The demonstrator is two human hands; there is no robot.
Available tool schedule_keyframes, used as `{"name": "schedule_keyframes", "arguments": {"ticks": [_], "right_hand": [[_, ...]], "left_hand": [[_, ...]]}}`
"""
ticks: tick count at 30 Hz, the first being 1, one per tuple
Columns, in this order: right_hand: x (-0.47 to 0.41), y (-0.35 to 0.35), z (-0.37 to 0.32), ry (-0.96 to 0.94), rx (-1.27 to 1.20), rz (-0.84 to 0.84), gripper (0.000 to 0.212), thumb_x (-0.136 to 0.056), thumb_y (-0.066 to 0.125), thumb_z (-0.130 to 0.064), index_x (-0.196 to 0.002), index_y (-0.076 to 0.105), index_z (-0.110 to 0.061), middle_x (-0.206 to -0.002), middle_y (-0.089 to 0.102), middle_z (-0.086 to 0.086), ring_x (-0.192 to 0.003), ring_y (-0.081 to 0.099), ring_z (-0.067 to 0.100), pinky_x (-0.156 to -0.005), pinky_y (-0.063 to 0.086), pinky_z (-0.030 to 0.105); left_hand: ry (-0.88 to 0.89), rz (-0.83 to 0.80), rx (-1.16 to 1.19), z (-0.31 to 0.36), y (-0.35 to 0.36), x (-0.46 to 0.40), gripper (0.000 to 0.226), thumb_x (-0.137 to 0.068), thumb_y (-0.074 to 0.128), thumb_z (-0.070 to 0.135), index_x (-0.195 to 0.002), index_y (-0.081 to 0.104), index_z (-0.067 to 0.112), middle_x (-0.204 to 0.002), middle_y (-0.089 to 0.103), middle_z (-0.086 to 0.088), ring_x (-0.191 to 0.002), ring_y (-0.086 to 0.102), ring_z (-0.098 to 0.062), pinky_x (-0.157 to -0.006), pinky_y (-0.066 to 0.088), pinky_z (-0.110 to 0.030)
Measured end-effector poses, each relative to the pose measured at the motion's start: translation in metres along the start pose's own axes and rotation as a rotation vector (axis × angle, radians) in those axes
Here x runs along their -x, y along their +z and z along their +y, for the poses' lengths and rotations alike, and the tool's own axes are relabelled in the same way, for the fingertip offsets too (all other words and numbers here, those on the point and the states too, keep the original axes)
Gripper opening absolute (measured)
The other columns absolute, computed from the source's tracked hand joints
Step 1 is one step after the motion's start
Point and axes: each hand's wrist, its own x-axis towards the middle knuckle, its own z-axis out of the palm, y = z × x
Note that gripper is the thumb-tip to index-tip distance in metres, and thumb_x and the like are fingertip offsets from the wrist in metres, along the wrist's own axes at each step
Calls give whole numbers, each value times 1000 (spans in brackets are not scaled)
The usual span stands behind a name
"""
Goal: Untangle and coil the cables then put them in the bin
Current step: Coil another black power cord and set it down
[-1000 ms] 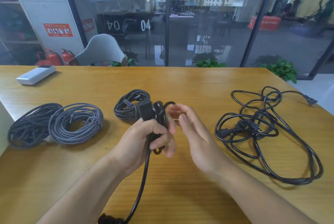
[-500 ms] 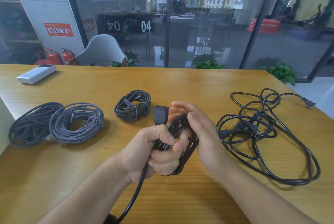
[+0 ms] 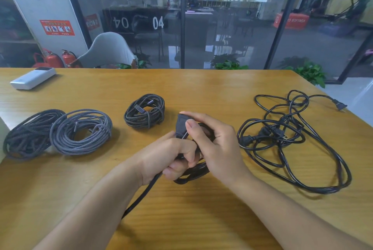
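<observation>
A black power cable [image 3: 193, 173] is bunched into loops between both hands above the wooden table [image 3: 201, 92]. My left hand [image 3: 171, 154] grips the loops from the left, and the cable's free end trails down past my left wrist toward the table's near edge. My right hand [image 3: 214, 142] is wrapped round the loops from the right, its thumb and forefinger pinching the cable's black connector block [image 3: 180, 123]. A tangled heap of black power cables [image 3: 290, 138] lies to the right. No bin is in view.
Three coiled braided cables lie on the table: a dark one [image 3: 28, 134] at far left, a grey one [image 3: 80, 130] beside it, a small dark one [image 3: 145, 113] near the middle. A white device [image 3: 33, 78] sits at the back left.
My right hand has closed round the loops and taken hold of the connector block; before, it was open beside them. The bundle has dropped lower and shifted a little right.
</observation>
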Motion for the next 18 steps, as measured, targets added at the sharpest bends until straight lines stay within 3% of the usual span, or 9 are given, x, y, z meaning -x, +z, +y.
{"name": "schedule_keyframes", "arguments": {"ticks": [2,4,5,7,8,11,14,18], "right_hand": [[0,2,-1,-2,-37,33,23,-103,63,-35,-119,76,-25,-64,57,15,-58,51,10,-59,45,23],[-1,3,0,10,-51,80,19,-103,64,-36,-113,77,-27,-69,63,11,-60,55,11,-58,46,26],[-2,3,0,17,-51,113,18,-102,63,-37,-110,77,-28,-72,66,8,-63,59,15,-57,48,31],[-5,1,0,26,-58,169,18,-102,61,-36,-102,78,-32,-75,69,6,-69,64,27,-58,54,43],[-6,0,1,34,-77,187,19,-102,61,-35,-98,78,-32,-75,68,8,-69,63,33,-58,54,47],[-8,-4,3,93,-172,202,22,-104,61,-33,-94,78,-23,-64,52,15,-59,45,37,-54,40,41],[-9,-6,5,158,-204,207,22,-106,60,-34,-101,79,-24,-77,52,35,-58,43,44,-48,36,31],[-11,-7,8,182,-232,240,24,-106,59,-34,-103,77,-19,-75,41,33,-53,30,27,-44,29,27]], "left_hand": [[53,41,-61,1,-1,1,22,-65,52,9,-57,32,15,-59,17,-5,-49,12,-20,-46,18,-23],[152,74,-124,-1,0,1,15,-71,55,4,-63,42,6,-53,24,0,-46,18,-17,-45,20,-23],[210,110,-142,-2,1,1,7,-79,58,-3,-79,51,-1,-51,33,6,-43,26,-13,-43,25,-22],[313,162,-164,-7,4,-2,29,-90,59,-17,-114,51,-3,-53,52,16,-43,44,-2,-47,36,-12],[362,184,-148,-11,6,-2,35,-93,59,-17,-123,49,-1,-57,58,17,-46,51,0,-50,40,-9],[464,294,-57,-14,14,-7,34,-99,63,7,-131,54,5,-62,59,17,-51,51,1,-53,40,-8],[497,386,-2,-19,16,-14,36,-98,58,34,-131,63,22,-68,49,6,-59,42,-10,-50,36,-15],[476,393,-102,-22,16,-19,40,-99,53,43,-138,59,34,-67,42,0,-58,35,-21,-48,33,-38]]}}
